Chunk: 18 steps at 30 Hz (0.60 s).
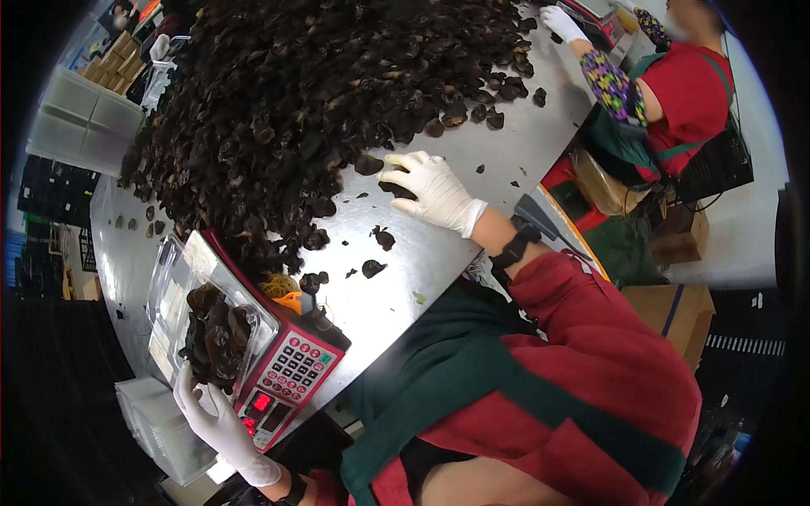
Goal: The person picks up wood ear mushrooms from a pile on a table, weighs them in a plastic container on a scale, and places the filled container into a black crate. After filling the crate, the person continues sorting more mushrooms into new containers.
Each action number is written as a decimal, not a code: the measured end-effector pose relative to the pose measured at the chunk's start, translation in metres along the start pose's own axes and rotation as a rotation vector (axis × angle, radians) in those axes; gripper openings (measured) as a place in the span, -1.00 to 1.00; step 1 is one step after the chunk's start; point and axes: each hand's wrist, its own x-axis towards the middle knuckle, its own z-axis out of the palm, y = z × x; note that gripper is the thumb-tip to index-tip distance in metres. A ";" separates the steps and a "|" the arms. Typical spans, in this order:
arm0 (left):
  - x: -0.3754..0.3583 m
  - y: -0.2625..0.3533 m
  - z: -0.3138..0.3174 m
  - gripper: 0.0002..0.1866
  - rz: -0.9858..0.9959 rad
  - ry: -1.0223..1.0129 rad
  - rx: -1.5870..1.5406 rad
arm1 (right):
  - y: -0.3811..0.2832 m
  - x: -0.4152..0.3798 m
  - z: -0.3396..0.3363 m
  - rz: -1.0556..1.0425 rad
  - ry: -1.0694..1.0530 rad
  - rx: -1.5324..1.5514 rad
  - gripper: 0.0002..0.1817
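Gloved in white, my right hand (434,190) is over the metal table, its fingers and thumb curled round a dark wood ear mushroom (396,189). At the lower left, my left hand (221,426), also gloved, has thumb and fingers apart at the near end of a clear plastic tray (253,358). Its fingertips reach the wood ear mushrooms (218,333) lying in that tray. The tray rests on a red and white digital scale (283,379) with lit red digits, partly hidden by the tray.
A large heap of wood ear mushrooms (321,84) covers the table's (498,152) far side. An orange object (290,301) and rubber bands (275,285) lie behind the scale. Stacked clear trays (160,430) stand at lower left. A co-worker (688,97) stands at upper right.
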 end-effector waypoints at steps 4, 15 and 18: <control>-0.013 -0.001 0.000 -0.53 0.034 0.044 -0.028 | -0.003 -0.003 0.007 0.111 0.101 0.074 -0.74; -0.028 -0.004 -0.002 -0.59 -0.020 0.192 -0.043 | 0.000 0.057 0.001 0.378 0.073 0.388 -0.68; -0.028 0.000 -0.001 -0.59 -0.039 0.195 -0.133 | -0.002 0.070 0.020 0.299 -0.163 0.081 -0.68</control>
